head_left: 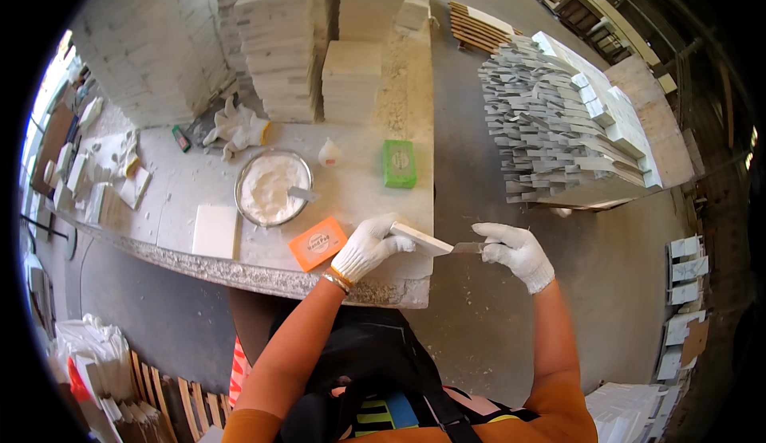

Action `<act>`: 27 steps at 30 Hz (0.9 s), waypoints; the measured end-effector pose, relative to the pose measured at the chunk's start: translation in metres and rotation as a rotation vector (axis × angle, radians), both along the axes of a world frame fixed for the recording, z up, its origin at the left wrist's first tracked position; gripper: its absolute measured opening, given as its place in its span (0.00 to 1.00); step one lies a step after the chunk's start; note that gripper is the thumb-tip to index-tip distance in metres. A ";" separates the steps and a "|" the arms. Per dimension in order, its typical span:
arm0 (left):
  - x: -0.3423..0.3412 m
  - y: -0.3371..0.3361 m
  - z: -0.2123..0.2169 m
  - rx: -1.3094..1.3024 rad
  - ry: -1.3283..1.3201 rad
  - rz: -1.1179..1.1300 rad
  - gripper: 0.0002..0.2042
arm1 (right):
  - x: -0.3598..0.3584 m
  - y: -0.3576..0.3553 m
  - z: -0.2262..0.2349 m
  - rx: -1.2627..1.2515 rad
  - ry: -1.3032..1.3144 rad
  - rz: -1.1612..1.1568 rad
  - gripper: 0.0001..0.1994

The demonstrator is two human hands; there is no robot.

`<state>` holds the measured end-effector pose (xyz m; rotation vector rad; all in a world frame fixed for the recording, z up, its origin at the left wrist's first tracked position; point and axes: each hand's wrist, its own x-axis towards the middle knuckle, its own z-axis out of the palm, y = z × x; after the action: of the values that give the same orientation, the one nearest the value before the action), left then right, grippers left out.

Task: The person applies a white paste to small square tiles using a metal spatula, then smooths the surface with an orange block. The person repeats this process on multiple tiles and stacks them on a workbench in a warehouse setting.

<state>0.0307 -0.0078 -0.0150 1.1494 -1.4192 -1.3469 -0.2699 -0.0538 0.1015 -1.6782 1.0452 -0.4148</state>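
My left hand [365,248], in a white glove, grips a small white stone tile [421,239] by its near end, above the right corner of the workbench [263,275]. My right hand [517,252], also gloved, holds a metal putty knife [469,247] whose blade touches the tile's right edge. A round metal bowl of white paste [271,188] with a tool stuck in it sits on the bench to the left. An orange packet [317,243] lies just left of my left hand.
A green packet [399,163], a small white bottle [329,153], a flat white tile [215,231] and a pair of white gloves [236,129] lie on the bench. Tall tile stacks [279,44] stand behind. A pallet of grey strips [558,124] stands on the right.
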 end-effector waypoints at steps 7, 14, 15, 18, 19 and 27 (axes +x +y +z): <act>-0.006 -0.007 0.014 0.078 0.109 0.001 0.18 | 0.022 0.034 -0.036 0.297 -0.146 -0.081 0.34; -0.006 -0.020 0.050 -0.026 -0.311 -0.116 0.27 | 0.029 0.065 -0.069 0.366 -0.185 -0.206 0.20; -0.006 -0.023 0.050 -0.033 -0.353 -0.121 0.28 | 0.033 0.071 -0.071 0.379 -0.165 -0.217 0.20; -0.011 -0.028 0.054 -0.021 -0.466 -0.154 0.29 | 0.040 0.084 -0.079 0.448 -0.188 -0.254 0.18; -0.011 -0.029 0.056 -0.012 -0.504 -0.165 0.29 | 0.043 0.087 -0.079 0.472 -0.209 -0.268 0.18; -0.020 -0.016 0.030 -0.350 -0.862 -0.029 0.27 | 0.045 0.095 -0.086 0.519 -0.278 -0.266 0.20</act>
<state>0.0107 -0.0240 0.0148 1.5408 -2.1651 -0.5563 -0.2253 0.0411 0.0150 -0.9958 1.0585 -0.4835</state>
